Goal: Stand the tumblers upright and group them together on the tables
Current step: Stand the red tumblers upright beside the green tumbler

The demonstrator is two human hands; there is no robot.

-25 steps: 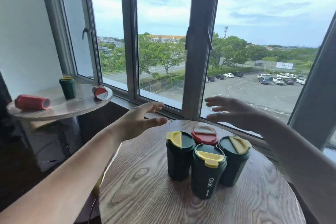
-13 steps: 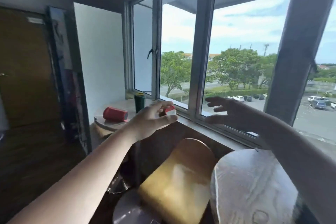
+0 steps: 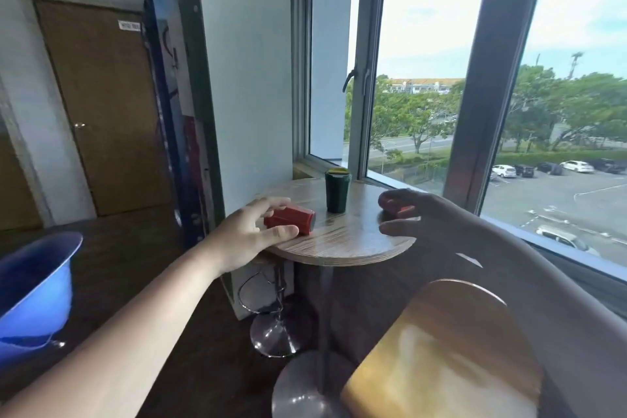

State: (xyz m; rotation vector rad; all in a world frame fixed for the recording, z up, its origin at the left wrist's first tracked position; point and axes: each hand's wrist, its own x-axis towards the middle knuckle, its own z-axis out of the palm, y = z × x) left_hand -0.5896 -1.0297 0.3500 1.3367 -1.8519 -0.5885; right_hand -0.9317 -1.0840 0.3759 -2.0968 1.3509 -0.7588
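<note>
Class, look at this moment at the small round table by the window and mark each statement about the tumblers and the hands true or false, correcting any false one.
1. The green tumbler stands upright on the round table. True.
2. The red tumbler near the left hand stands upright. False: it lies on its side.
3. The left hand's fingers touch the red tumbler. True.
4. The right hand holds the green tumbler. False: it reaches toward a second red tumbler, well apart from the green one.
5. The door at the back is wide open. False: it is shut.
</note>
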